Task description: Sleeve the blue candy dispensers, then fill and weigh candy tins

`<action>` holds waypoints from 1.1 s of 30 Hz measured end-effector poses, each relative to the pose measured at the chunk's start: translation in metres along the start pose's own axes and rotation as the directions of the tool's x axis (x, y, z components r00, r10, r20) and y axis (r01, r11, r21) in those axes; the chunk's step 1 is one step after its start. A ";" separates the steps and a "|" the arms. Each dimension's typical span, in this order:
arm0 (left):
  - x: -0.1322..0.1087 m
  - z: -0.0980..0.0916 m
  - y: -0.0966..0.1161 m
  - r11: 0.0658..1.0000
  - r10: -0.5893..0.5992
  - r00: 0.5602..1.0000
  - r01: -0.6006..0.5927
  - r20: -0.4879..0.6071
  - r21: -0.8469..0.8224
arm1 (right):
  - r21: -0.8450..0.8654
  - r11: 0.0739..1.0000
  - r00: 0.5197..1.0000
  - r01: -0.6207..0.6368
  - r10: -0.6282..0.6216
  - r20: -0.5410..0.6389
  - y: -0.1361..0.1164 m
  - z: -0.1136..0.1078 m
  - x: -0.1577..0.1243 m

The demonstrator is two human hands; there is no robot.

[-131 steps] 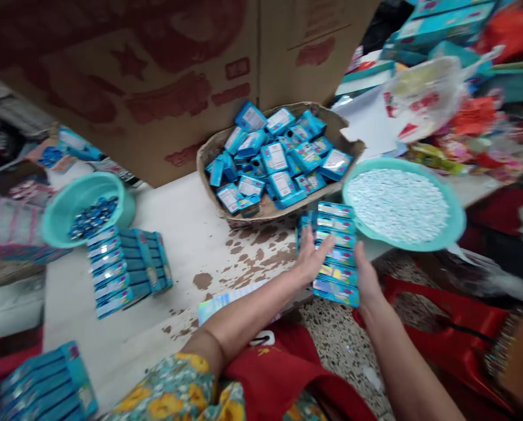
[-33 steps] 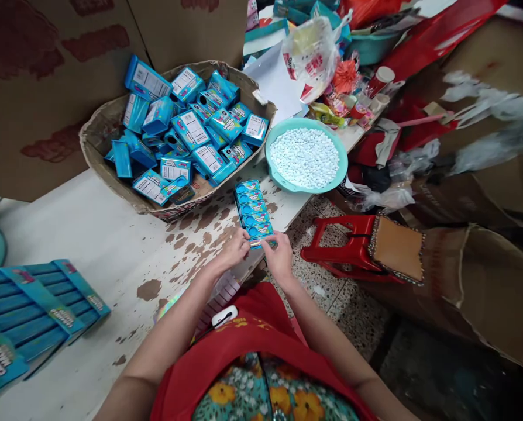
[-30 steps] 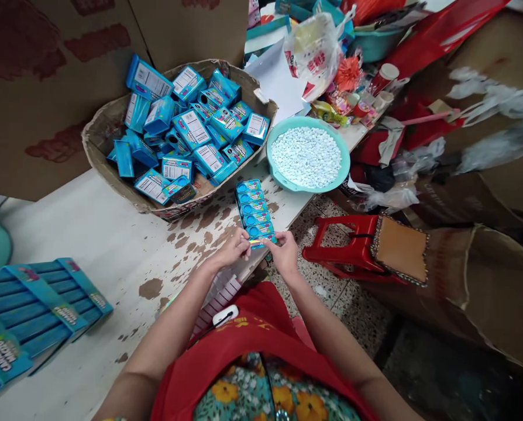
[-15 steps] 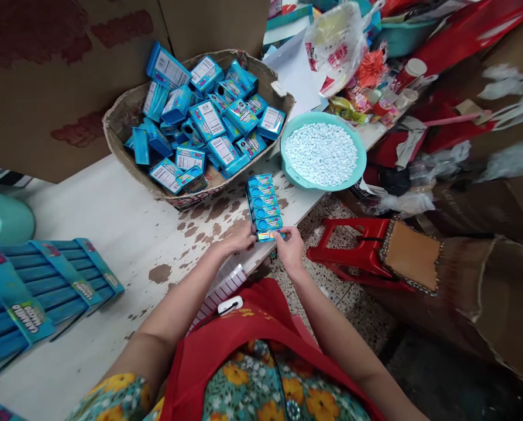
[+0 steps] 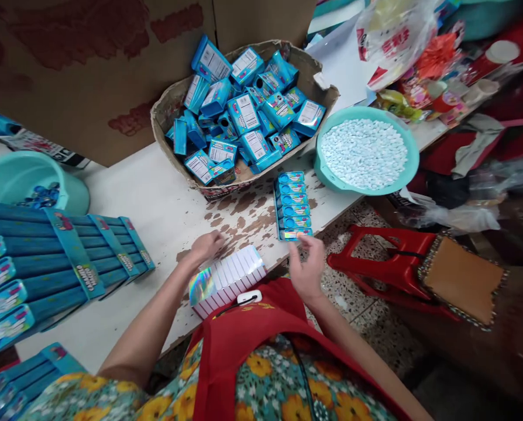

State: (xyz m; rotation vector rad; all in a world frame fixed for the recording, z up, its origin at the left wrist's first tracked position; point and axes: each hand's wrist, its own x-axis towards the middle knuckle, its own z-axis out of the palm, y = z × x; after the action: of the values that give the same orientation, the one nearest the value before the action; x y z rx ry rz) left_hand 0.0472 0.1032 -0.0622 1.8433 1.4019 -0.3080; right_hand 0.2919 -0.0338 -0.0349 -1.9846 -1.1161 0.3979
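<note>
A row of small blue candy boxes [image 5: 295, 209] stands side by side in a tray on the table, their tops showing round recesses. The nearest box has a shiny, iridescent strip on its edge. My right hand [image 5: 308, 263] is just in front of that box, thumb and fingers apart; contact with it is unclear. Left of the row, my left hand [image 5: 207, 245] hovers low over the table with curled fingers. What is inside them, if anything, is hidden. Below it lies a white, lined stack [image 5: 233, 278] with an iridescent end, against the red apron.
Loose blue boxes fill a cut-down cardboard carton [image 5: 174, 158]. A turquoise basin [image 5: 325, 169] holds white pellets. Packed blue boxes [image 5: 64, 257] and a turquoise tub [image 5: 75, 190] stand left. A red stool [image 5: 375, 251] is right, beyond the table edge.
My left hand has left the blue box row and moved left toward the white stack. The right hand's fingers have come away from their pinch at the nearest box. The view has shifted left.
</note>
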 end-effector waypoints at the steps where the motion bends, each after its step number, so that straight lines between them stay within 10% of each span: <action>1: -0.014 0.000 -0.018 0.998 -0.056 0.998 0.055 0.029 0.022 | 0.032 0.999 0.989 -0.026 0.021 0.144 -0.002 0.010 -0.009; 4: -0.049 0.014 -0.048 0.992 -0.126 0.982 0.125 0.142 0.018 | 0.097 0.942 0.831 -0.322 0.232 0.505 0.005 0.052 -0.030; 8: -0.066 0.035 -0.051 0.987 -0.124 0.986 0.135 0.114 -0.088 | 0.184 0.787 0.663 -0.590 0.341 0.667 0.028 0.091 -0.042; 24: -0.054 0.035 -0.049 0.971 -0.059 0.997 0.068 0.046 -0.228 | 0.218 0.836 0.792 -0.504 0.347 0.502 0.048 0.070 -0.044; 29: -0.059 0.034 -0.054 0.960 -0.059 0.998 0.062 0.020 -0.274 | -0.037 0.993 0.915 0.112 -0.089 0.393 0.001 0.064 -0.037; 33: -0.053 0.038 -0.050 0.962 -0.015 1.000 0.008 -0.020 -0.271 | 0.019 0.861 0.640 0.508 -0.392 0.661 -0.043 0.092 -0.045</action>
State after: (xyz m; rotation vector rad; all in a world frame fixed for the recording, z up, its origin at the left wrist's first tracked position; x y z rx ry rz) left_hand -0.0068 0.0432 -0.0769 1.6183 1.3951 -0.0945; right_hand 0.1867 -0.0130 -0.0646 -1.6299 -2.1025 0.7713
